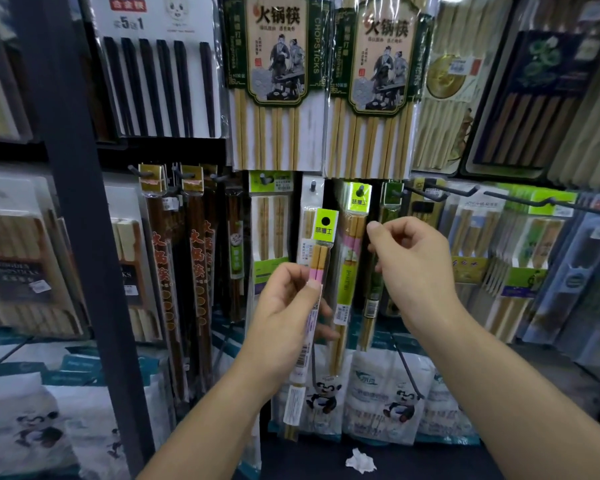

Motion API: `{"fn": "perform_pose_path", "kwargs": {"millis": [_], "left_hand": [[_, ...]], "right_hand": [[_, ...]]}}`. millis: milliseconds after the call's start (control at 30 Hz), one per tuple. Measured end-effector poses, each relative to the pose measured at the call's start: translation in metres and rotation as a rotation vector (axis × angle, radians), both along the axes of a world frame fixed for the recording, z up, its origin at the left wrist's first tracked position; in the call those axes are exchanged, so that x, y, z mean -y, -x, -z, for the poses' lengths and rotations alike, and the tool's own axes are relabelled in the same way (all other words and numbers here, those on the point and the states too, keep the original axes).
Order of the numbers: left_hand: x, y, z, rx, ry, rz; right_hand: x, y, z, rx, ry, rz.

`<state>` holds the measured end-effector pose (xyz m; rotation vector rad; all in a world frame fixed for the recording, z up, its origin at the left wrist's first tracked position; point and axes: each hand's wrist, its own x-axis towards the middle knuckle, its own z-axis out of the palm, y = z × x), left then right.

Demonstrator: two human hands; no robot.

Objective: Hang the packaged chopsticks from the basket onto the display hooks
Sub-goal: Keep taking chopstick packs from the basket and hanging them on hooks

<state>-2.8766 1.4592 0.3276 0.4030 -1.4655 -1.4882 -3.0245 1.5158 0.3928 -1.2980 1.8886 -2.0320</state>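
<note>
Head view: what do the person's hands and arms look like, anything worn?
Nothing worn shows. The left hand and right hand are bare: no gloves, rings or watch. The left forearm and right forearm are uncovered to the frame's edge, no sleeve in view.

Printed in black on the big bamboo pack (277, 81) at twelve o'clock and on its twin (378, 84) at one o'clock: 火锅筷, with CHOPSTICKS down the green right border. On the white pack (160, 64) at eleven o'clock: 合金筷 in red, then 5 and 1. On the lime header of the narrow pack (326, 233) gripped by the left hand (284, 317): three characters, too blurred to read.
</note>
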Motion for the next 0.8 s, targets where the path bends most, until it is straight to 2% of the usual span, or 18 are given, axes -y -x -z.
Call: {"fn": "perform_pose_path", "kwargs": {"millis": [100, 200, 300, 500, 800], "left_hand": [[-0.004, 0.005, -0.012, -0.033, 0.009, 0.035], [-0.009, 0.013, -0.022, -0.024, 0.101, 0.034], [-0.009, 0.020, -0.033, 0.009, 0.200, -0.069], [0.000, 0.025, -0.037, 0.175, 0.239, -0.159], [0.008, 0.028, -0.034, 0.184, 0.257, -0.183]], "right_hand": [[-0.012, -0.008, -0.005, -0.103, -0.013, -0.128], [-0.016, -0.013, -0.009, -0.152, -0.030, -0.207], [-0.010, -0.010, -0.017, -0.119, -0.011, -0.186], [0.008, 0.000, -0.034, 0.015, -0.051, -0.114], [0.018, 0.004, -0.034, 0.041, -0.017, -0.022]]}}
